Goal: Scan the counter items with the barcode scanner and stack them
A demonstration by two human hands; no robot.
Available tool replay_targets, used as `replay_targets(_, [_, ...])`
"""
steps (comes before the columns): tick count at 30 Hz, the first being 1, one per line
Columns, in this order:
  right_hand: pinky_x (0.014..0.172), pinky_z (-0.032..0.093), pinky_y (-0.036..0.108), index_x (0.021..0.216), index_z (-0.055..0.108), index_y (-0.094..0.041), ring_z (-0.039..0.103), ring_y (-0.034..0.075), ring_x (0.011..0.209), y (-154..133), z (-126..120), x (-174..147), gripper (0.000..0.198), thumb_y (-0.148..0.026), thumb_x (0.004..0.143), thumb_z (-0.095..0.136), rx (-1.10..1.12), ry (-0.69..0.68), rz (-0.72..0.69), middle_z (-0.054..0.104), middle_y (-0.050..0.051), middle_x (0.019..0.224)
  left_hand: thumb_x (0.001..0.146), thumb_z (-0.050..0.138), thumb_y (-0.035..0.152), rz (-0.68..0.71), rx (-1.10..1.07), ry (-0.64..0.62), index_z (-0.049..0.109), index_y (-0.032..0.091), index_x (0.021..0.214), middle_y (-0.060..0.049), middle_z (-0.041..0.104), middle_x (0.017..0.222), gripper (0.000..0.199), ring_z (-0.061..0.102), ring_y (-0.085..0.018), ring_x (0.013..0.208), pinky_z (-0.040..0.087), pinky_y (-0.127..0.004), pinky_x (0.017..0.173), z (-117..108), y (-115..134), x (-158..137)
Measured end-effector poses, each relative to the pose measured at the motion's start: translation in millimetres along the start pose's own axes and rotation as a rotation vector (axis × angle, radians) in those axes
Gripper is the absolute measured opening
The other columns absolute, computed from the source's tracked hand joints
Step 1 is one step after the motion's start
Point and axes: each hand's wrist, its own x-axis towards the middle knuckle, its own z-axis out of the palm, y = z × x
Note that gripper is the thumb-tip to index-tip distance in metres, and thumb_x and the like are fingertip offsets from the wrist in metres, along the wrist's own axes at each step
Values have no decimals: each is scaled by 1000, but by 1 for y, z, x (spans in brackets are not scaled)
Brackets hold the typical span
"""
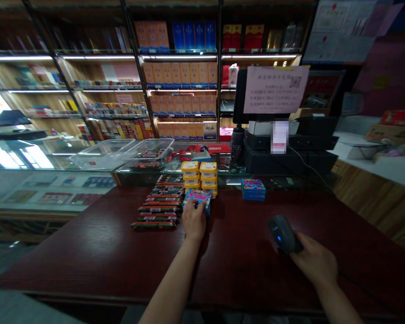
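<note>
My left hand [194, 221] is closed on a small blue and pink box [201, 195] at the front of the stacked yellow tubs. Its fingertips press on the box's near side and partly hide it. In my right hand [315, 261] is a dark barcode scanner [283, 234] with a lit blue spot, held over the right part of the table. Slim dark packs with red edges [159, 209] lie in a row left of my left hand. Two stacks of yellow tubs [200, 176] stand behind the box. Another pile of blue boxes [253, 189] sits farther right.
A dark red wooden table [97, 252] spans the front. Behind it are a glass counter with clear plastic bins [103, 153], a monitor with a paper notice [275, 90], and black till equipment [290, 159]. Shelves of boxed goods [180, 74] line the wall.
</note>
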Motion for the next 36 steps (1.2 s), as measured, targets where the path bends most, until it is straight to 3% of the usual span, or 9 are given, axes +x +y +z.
replay_targets(5, [61, 41, 30, 104, 62, -21, 67, 23, 80, -3, 0, 1, 30, -37, 84, 45, -15, -18, 10, 72, 6, 93, 84, 44, 10, 198, -241, 154, 65, 23, 102, -7, 56, 92, 31, 52, -19, 87, 46, -33, 79, -5, -9, -1])
replay_targets(8, [60, 41, 29, 102, 62, -23, 67, 22, 79, -6, 0, 2, 27, -36, 84, 45, 3, -55, 1, 72, 5, 92, 86, 45, 13, 183, -482, 219, 62, 20, 102, -6, 58, 95, 24, 54, -18, 91, 47, -34, 83, -9, -5, 2])
replay_targets(12, [60, 41, 29, 100, 62, -25, 68, 22, 78, -13, -6, 6, 24, -32, 83, 45, 50, -137, 2, 72, 3, 86, 85, 51, 28, -123, -874, 158, 57, 19, 88, -4, 58, 85, 11, 57, -18, 84, 51, -36, 80, -6, 13, 9])
replay_targets(16, [61, 43, 29, 101, 63, -27, 69, 24, 79, -23, -19, 12, 28, -29, 76, 51, 213, -155, 81, 73, 2, 83, 77, 60, 44, -514, -1411, -113, 48, 19, 89, 2, 56, 78, 30, 59, -12, 64, 56, -36, 68, 11, 39, 14])
replay_targets(19, [68, 47, 29, 98, 65, -24, 68, 24, 86, -34, -30, 16, 30, -32, 71, 56, 551, -154, 117, 73, 4, 91, 69, 68, 45, -676, -1631, -241, 45, 19, 92, 0, 60, 88, 42, 64, -12, 68, 57, -38, 74, 26, 57, 14])
replay_targets(22, [77, 50, 32, 94, 66, -17, 67, 24, 87, -45, -38, 17, 36, -42, 68, 62, 910, -167, 95, 73, 8, 94, 68, 70, 43, -747, -1695, -266, 44, 19, 94, -2, 61, 94, 44, 67, -14, 74, 56, -39, 78, 39, 68, 9])
replay_targets(24, [78, 51, 34, 91, 66, -15, 67, 24, 83, -50, -42, 15, 37, -43, 66, 65, 1023, -176, 99, 73, 9, 90, 69, 69, 42, -793, -1680, -240, 43, 19, 93, -1, 61, 91, 42, 67, -14, 73, 56, -39, 79, 47, 71, 3])
replay_targets(29, [77, 53, 34, 94, 66, -15, 68, 24, 83, -52, -45, 4, 36, -38, 67, 67, 1054, -207, 124, 73, 9, 92, 76, 63, 37, -847, -1627, -169, 44, 19, 97, -3, 61, 94, 34, 67, -13, 75, 57, -38, 79, 59, 67, -6])
replay_targets(36, [75, 53, 33, 90, 68, -15, 68, 23, 81, -59, -49, -5, 32, -38, 68, 65, 1066, -189, 164, 74, 7, 88, 78, 59, 29, -832, -1611, -162, 45, 18, 99, -5, 63, 97, 28, 68, -15, 77, 56, -42, 81, 63, 67, -5])
